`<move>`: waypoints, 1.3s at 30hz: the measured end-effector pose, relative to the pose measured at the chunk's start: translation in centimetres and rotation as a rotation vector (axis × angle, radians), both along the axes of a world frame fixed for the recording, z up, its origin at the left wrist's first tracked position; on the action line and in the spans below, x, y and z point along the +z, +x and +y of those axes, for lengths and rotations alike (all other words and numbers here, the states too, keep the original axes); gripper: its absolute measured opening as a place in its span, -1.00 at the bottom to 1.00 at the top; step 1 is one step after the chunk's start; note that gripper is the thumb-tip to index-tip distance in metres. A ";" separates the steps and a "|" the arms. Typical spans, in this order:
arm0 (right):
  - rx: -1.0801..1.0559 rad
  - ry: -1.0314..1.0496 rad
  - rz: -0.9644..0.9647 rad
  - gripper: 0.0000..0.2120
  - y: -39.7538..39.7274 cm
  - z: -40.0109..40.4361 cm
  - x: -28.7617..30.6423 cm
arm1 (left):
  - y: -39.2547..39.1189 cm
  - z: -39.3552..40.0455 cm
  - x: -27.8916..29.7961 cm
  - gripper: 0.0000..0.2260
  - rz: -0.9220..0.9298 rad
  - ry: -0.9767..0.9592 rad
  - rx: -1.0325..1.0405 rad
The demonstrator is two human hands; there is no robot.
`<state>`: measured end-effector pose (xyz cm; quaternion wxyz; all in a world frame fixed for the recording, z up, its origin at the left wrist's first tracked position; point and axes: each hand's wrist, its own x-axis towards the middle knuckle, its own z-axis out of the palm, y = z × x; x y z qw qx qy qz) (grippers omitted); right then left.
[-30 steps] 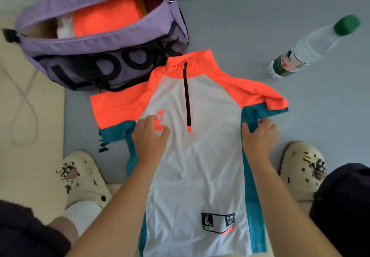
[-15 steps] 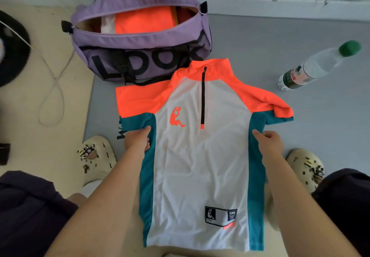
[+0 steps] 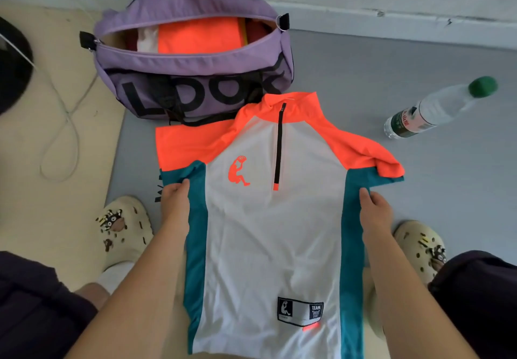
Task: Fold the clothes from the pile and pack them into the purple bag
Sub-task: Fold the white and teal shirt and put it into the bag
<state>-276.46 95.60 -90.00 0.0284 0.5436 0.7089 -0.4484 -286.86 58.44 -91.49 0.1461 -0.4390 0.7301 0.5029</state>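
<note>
Between the hands, shirt (image 3: 268, 232), left (image 3: 176, 204) and right (image 3: 375, 211) pinching its sides

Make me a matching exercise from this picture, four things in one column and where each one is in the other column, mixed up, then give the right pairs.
Things:
1. purple bag
2. water bottle
3. shirt
4. left hand

Places:
A. lying on its side on the grey mat, right of the shirt
B. spread flat between the two hands
C. gripping the teal side panel under the orange sleeve
D. open by the wall, orange clothing inside

Pairs: 1-D, 2-A, 3-B, 4-C
</note>
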 end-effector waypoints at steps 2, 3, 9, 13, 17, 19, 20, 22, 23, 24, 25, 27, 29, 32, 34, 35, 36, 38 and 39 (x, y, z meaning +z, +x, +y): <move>0.018 -0.068 -0.031 -0.61 0.1 -0.1 0.1 | -0.2 -0.3 0.2 -0.71 -0.130 0.044 -0.120; 0.024 -0.098 -0.037 -0.64 0.1 -0.1 0.2 | -0.2 -0.4 0.2 -0.74 -0.158 0.067 -0.149; 0.043 -0.105 0.065 -0.63 0.0 0.6 1.2 | 0.0 -1.5 1.4 -0.85 0.026 0.233 -0.093; 0.069 -0.008 0.099 -0.59 -1.4 1.5 2.5 | -1.6 -0.8 2.5 -0.86 0.153 0.061 -0.100; 0.025 0.036 0.154 -0.81 -2.7 2.0 3.6 | -2.6 -0.6 3.7 -0.80 0.235 -0.042 -0.194; 0.045 0.022 0.238 -0.75 -3.3 2.1 4.2 | -3.1 -0.6 4.3 -0.78 0.260 0.073 -0.240; 0.086 0.010 0.261 -0.79 -3.6 2.1 4.5 | -3.4 -0.6 4.6 -0.81 0.256 0.141 -0.263; 0.184 -0.092 0.277 -0.84 -4.2 2.2 4.8 | -3.9 -0.6 5.1 -0.82 0.218 0.266 -0.347; 0.235 -0.168 0.284 -0.82 -4.5 2.2 4.9 | -4.1 -0.6 5.2 -0.79 0.192 0.312 -0.397; 0.289 -0.222 0.279 -0.80 -4.8 2.1 5.0 | -4.4 -0.7 5.2 -0.76 0.170 0.327 -0.449; 0.343 -0.229 0.253 -0.78 -5.1 2.1 5.1 | -4.6 -0.9 5.1 -0.75 0.152 0.293 -0.495; 0.443 -0.088 0.163 -0.78 -5.6 2.2 5.2 | -5.1 -1.1 4.9 -0.78 0.131 0.075 -0.565; 0.542 0.181 0.046 -0.81 -5.8 2.7 5.1 | -5.3 -1.4 4.7 -0.84 0.131 -0.226 -0.591; 0.547 0.422 0.023 -0.86 -5.9 3.4 5.0 | -5.3 -1.7 4.4 -0.85 0.239 -0.517 -0.647; 0.521 0.422 0.130 -0.91 -6.3 3.2 4.9 | -5.5 -1.2 4.6 -0.88 0.343 -0.495 -0.698; 0.499 0.358 0.174 -0.94 -6.7 3.0 5.0 | -5.7 -0.7 4.7 -0.93 0.351 -0.386 -0.674; 0.451 0.242 0.206 -0.96 -6.9 2.7 5.0 | -5.9 -0.2 5.0 -0.95 0.327 -0.240 -0.616; 0.322 -0.019 0.261 -0.97 -7.1 2.3 5.0 | -6.2 0.8 5.2 -0.86 0.270 -0.017 -0.490; 0.278 -0.079 0.274 -0.95 -6.9 2.2 4.8 | -6.3 1.0 5.0 -0.84 0.256 0.008 -0.464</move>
